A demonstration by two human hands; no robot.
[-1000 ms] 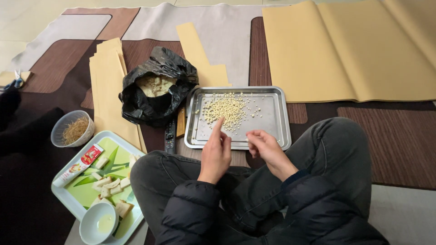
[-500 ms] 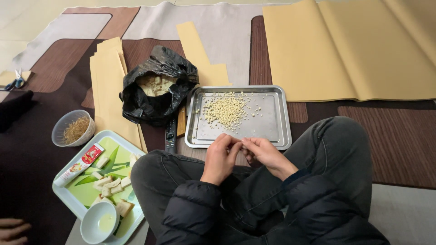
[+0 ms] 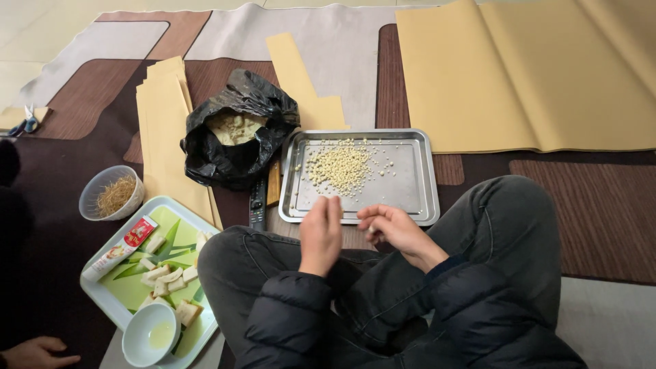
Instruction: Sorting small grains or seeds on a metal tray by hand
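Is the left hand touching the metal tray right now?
Apart. The head view shows the left hand raised at the near rim of the metal tray, its fingertips lifted in front of it.

So there's one rectangular steel baking tray [image 3: 417, 198] holding a single heap of pale kernels [image 3: 339, 168], one crumpled black plastic bag [image 3: 236, 137], one green-and-white serving tray [image 3: 113, 301], two bowls: a clear plastic one [image 3: 96, 193] and a small white one [image 3: 152, 335]. One red-and-white tube [image 3: 120, 249], one black remote [image 3: 257, 203], one pair of scissors [image 3: 29, 121].
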